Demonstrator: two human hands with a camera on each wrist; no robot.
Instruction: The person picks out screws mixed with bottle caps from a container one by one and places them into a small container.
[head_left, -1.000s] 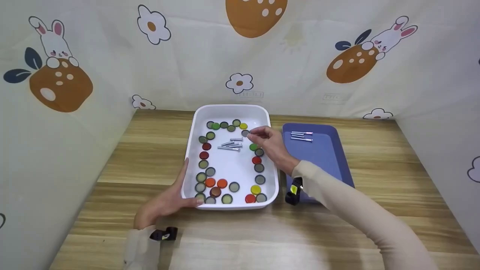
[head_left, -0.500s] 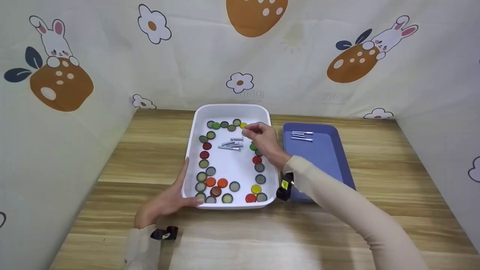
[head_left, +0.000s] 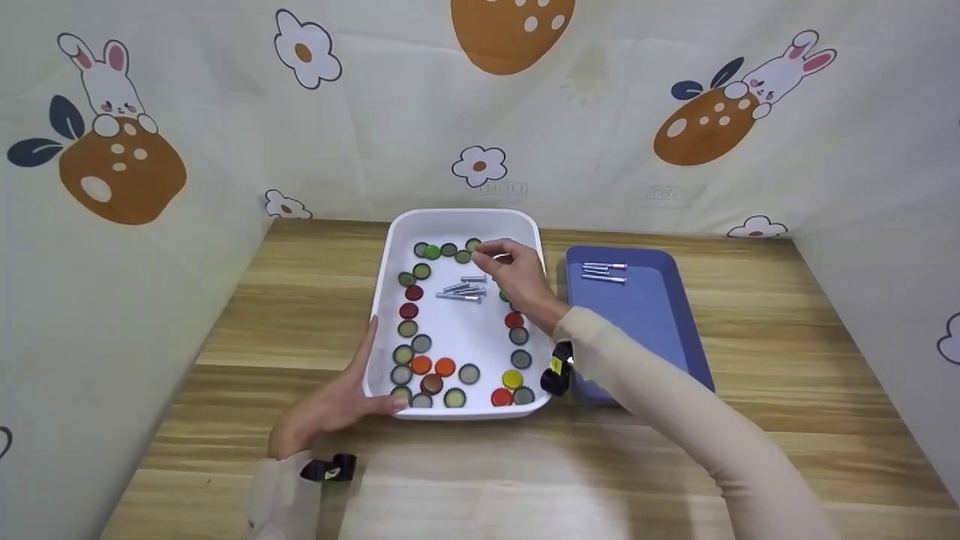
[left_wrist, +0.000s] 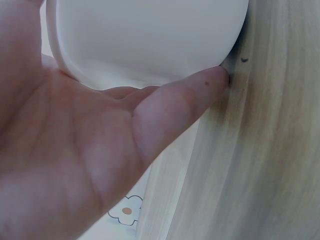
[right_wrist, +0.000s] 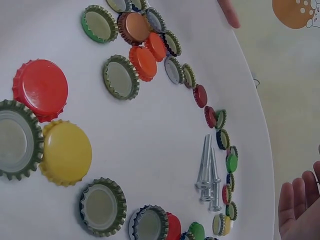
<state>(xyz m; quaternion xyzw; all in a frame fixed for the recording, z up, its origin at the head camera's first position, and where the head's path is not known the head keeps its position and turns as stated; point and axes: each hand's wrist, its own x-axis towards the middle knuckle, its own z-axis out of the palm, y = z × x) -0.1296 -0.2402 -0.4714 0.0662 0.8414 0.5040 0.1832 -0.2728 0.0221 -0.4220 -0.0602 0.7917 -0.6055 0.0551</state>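
My left hand (head_left: 330, 409) steadies the front-left corner of a white tray (head_left: 457, 411), thumb over the rim; in the left wrist view the palm (left_wrist: 95, 145) lies against its outer wall. Above the far right part of the tray hovers my right hand (head_left: 517, 277), its thumb and index tips close together. I see nothing between them. In the right wrist view its fingers (right_wrist: 300, 205) look extended and apart from the caps. Silver bolts (head_left: 461, 289) lie in a small pile just left of that hand. It hides some bottle caps; a silver cap (right_wrist: 219, 225) shows beside a yellow one.
Several bottle caps (head_left: 408, 310) in red, green, orange, yellow and grey ring the tray's floor. On the right a blue tray (head_left: 637, 322) holds several bolts (head_left: 604, 278). Both stand on a wooden table (head_left: 262, 330) below a patterned cloth backdrop (head_left: 390, 135).
My right hand has moved left across the tray's far part, from beside a grey cap to over the yellow cap, which it now covers. My left hand and the bolts stay where they were.
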